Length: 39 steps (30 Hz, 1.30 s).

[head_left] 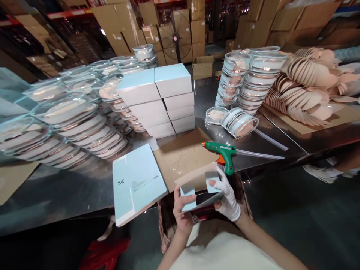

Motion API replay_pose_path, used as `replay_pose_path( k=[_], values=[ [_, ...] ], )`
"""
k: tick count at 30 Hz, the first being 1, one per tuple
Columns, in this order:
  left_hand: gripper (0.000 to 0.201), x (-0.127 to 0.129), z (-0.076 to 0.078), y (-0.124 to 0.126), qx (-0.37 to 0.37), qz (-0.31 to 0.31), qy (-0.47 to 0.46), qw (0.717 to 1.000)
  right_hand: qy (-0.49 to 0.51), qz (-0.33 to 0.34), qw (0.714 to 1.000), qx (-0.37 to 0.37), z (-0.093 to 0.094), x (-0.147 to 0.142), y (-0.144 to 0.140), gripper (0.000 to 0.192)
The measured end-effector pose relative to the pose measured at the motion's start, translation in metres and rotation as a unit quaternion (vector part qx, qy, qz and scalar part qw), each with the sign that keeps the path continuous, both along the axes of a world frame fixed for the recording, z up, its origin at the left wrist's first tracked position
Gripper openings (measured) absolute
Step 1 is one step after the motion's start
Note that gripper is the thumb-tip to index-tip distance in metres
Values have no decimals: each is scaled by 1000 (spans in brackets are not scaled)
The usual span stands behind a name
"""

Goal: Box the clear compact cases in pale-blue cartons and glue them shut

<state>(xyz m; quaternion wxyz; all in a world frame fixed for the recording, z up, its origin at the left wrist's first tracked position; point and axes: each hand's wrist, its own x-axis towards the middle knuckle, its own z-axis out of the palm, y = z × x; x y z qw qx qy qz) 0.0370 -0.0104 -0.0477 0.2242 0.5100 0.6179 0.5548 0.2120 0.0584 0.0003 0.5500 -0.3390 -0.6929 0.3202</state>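
the left hand (182, 210), bare, is closed on the left end of an open box (197, 179), fingers bent over its pale-blue flap; the right hand (229, 198), in a white glove with bare fingertips, grips the right end, one fingertip on the other flap. no writing can be made out on this box. it is just off the table's near edge, in front of the wearer; its long axis runs left to right, rising slightly rightward. both forearms reach forward from below, converging on it.

beyond lies a cardboard sheet (184, 155). left of it, a flat blue carton (137, 183) bears a curly black mark and print too small to read. right of it, a green glue gun (222, 150) points its nozzle left; its label is illegible. farther back stand white cartons (157, 101) and clear packs (258, 75).
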Motion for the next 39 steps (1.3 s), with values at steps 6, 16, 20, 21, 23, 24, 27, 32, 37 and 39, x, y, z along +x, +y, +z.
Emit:
replay_pose_path(
  k=[6,16,20,21,23,24,27,32,37,39],
  values=[
    [63,15,24,-1,58,28,-14,998,158,-150,962,-166,1,-15,-1,41],
    [38,-34,33,5,-4,-51,70,996,-241,-264,908,-219,23,52,65,46],
    [36,-27,38,11,-1,-50,63,997,-349,-223,828,-378,38,57,116,47],
    [35,-25,39,12,3,-47,60,997,-332,-219,831,-389,39,57,122,41],
    [34,-22,40,14,14,-23,46,999,-284,-206,849,-394,40,57,123,24],
    [33,-22,39,14,17,-8,38,999,-259,-196,859,-396,41,57,120,17],
    [33,-24,38,14,17,30,18,999,-163,-184,895,-372,48,55,96,22],
    [32,-18,44,21,28,44,-5,999,132,-76,932,-329,69,41,48,40],
    [29,-6,52,29,30,63,-15,997,-3,-20,957,-289,69,39,6,27],
    [28,-3,54,30,28,63,-13,998,-51,-12,968,-246,61,41,-6,23]
  ],
)
